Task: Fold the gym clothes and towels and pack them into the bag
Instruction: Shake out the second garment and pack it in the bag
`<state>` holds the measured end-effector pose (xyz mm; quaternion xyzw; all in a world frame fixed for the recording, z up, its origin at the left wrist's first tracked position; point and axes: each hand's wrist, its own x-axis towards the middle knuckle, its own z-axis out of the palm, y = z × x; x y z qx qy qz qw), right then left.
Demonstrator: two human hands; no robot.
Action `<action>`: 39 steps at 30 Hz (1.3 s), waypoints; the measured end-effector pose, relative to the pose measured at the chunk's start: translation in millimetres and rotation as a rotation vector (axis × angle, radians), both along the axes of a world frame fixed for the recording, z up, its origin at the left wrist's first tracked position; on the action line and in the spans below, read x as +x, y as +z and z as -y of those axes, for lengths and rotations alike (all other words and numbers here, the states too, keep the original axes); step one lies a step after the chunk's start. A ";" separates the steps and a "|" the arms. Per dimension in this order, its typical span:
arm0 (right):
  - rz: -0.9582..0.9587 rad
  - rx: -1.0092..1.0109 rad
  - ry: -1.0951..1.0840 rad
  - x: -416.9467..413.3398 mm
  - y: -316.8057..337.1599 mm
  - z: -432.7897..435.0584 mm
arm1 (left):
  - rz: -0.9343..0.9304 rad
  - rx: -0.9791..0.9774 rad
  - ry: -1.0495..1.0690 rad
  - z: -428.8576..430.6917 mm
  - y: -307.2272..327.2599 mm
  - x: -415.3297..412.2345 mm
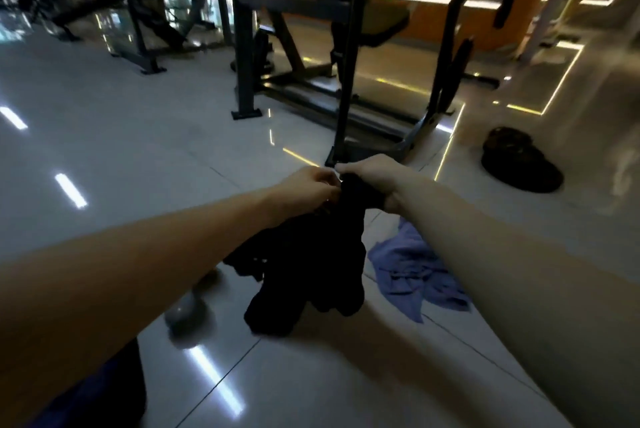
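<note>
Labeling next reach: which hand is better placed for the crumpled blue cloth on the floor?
Likely right: the crumpled blue cloth lies nearer the right hand; the hanging black garment separates it from the left hand.

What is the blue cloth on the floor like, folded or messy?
Messy, not folded. The blue cloth lies crumpled on the floor, wrinkled with ragged, uneven edges.

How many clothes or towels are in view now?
2. A black garment hangs from the left hand and right hand; a blue cloth lies crumpled on the floor beside it. The dark heap farther right may be another.
</note>
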<state>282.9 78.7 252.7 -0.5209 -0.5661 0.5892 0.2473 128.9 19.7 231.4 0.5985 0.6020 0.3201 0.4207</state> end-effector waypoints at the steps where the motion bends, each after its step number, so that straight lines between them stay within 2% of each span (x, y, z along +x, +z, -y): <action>1: -0.043 0.001 -0.010 6.6 20.2 7.3 | 0.046 -0.014 -0.045 10.6 23.4 5.1; 5: -0.228 -0.037 -0.056 24.6 98.4 44.4 | 0.141 0.016 -0.085 51.7 91.2 31.0; 9: -0.306 0.153 0.009 46.6 151.0 84.9 | 0.150 0.126 0.051 76.5 139.8 52.9; 13: -0.153 0.381 -0.026 76.7 177.6 123.6 | 0.204 0.122 0.061 88.4 177.1 68.3; 17: -0.001 0.400 0.019 105.6 177.3 147.4 | 0.177 0.019 0.050 88.4 194.9 87.1; 24: -0.029 0.434 0.029 147.4 153.3 145.7 | 0.137 0.082 0.024 86.1 206.2 113.2; 28: -0.015 0.450 -0.080 158.5 145.1 132.4 | 0.194 0.089 -0.092 81.5 201.5 101.0; 31: 0.033 0.584 -0.285 160.0 144.7 126.9 | 0.072 0.126 -0.122 78.5 190.4 84.9; 35: 0.398 0.987 -0.399 165.2 152.8 125.9 | -0.263 0.320 -0.030 75.0 181.5 63.2; 37: 0.474 1.030 -0.432 169.4 153.9 119.9 | -0.293 0.359 0.029 74.8 183.8 55.0; 39: 0.482 0.987 -0.462 174.5 150.1 110.3 | -0.256 0.276 0.005 74.6 186.1 45.4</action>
